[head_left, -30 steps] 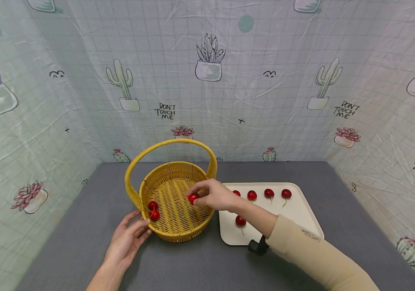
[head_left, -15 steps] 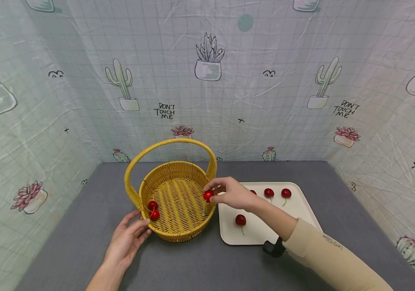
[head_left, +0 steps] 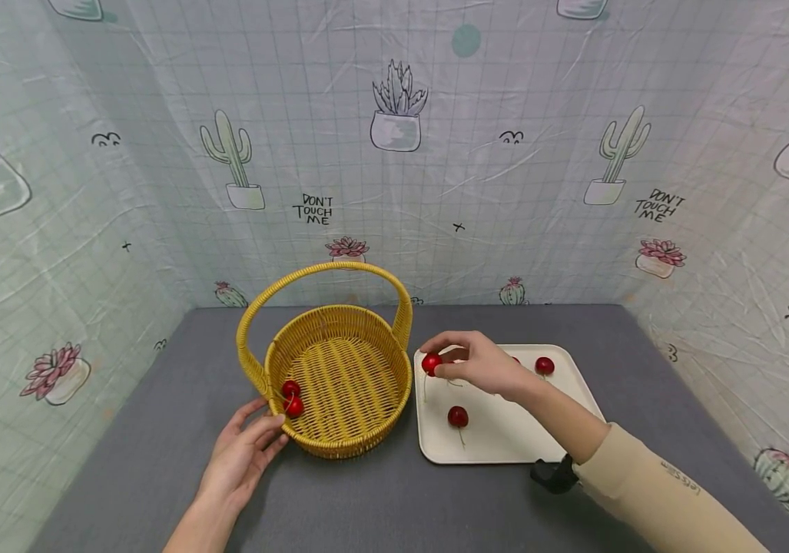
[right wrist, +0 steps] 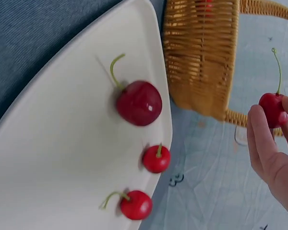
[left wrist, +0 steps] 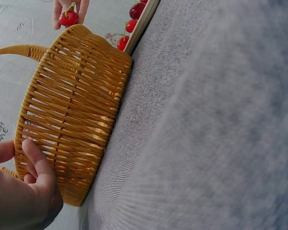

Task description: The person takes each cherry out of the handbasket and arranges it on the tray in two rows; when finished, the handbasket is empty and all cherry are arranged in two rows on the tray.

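My left hand (head_left: 240, 455) grips the rim of a yellow woven basket (head_left: 349, 445) at its near left side, thumb and fingers on either side of the rim in the left wrist view. Two red cherries (head_left: 293, 405) lie inside against the left wall. Right of the basket, my right hand (head_left: 484, 365) pinches a red cherry (head_left: 432, 363) between thumb and fingertips over the left end of a white tray (head_left: 505, 449). Its stem hangs down. On the tray are a dark cherry (right wrist: 139, 103) and two brighter cherries (right wrist: 156, 158); the right hand partly covers some in the head view.
The basket's tall arched handle (head_left: 325, 269) rises over its opening. A grey cloth (head_left: 366, 507) covers the table. Behind and at both sides hangs a printed curtain (head_left: 394, 192). A black strap (head_left: 555, 475) hangs under the right wrist.
My right hand has moved right with the cherry, from over the basket's inside, past its rim, to above the tray's left end. The left hand and basket stay in place.
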`<state>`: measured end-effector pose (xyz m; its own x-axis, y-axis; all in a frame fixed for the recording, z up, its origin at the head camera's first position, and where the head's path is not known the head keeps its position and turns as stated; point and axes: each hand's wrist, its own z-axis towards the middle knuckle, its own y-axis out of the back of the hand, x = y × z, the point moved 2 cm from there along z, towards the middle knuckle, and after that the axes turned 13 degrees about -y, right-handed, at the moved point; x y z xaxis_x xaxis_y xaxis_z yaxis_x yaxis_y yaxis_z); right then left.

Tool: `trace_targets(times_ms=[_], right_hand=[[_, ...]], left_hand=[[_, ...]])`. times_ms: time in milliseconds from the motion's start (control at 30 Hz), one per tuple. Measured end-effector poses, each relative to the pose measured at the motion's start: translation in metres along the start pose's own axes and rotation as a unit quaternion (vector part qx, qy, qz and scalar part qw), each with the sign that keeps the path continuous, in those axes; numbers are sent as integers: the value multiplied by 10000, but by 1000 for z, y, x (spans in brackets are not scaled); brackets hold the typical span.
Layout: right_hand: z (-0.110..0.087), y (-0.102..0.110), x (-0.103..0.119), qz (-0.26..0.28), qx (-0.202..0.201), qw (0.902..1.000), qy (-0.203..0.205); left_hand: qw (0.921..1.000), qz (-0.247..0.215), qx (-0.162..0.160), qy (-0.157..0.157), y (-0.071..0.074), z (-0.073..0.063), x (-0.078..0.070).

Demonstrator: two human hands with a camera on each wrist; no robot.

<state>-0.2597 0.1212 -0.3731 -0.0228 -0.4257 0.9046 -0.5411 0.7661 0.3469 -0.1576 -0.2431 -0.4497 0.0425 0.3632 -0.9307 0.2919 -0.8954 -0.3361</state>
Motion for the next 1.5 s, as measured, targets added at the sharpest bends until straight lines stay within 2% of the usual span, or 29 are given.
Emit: trace_targets(times_ms=[267, 433, 800, 1167, 1367, 1500], right_hand=[[-11, 20, -10, 69, -198, 9993, -319], [-19, 29, -17, 75, -212, 9995, -232], [-31, 43, -42, 54, -155, 9993, -340], [-37, 49, -65, 123, -148, 9989, -416], [-39, 46, -78, -91, -81, 9978, -648], [-38, 42, -82, -399, -175, 9967, -687]], left_hand=[[10000, -5, 10, -11, -1, 0, 0], [10000, -26, 23, -19, -1, 0, 0], [10000, -29, -15, -12, -1, 0, 1], [10000, -68, 2, -55, 0, 0, 1], [9999, -36, 63, -107, 0, -1, 2], [9999, -18, 63, -95, 0, -1, 2]])
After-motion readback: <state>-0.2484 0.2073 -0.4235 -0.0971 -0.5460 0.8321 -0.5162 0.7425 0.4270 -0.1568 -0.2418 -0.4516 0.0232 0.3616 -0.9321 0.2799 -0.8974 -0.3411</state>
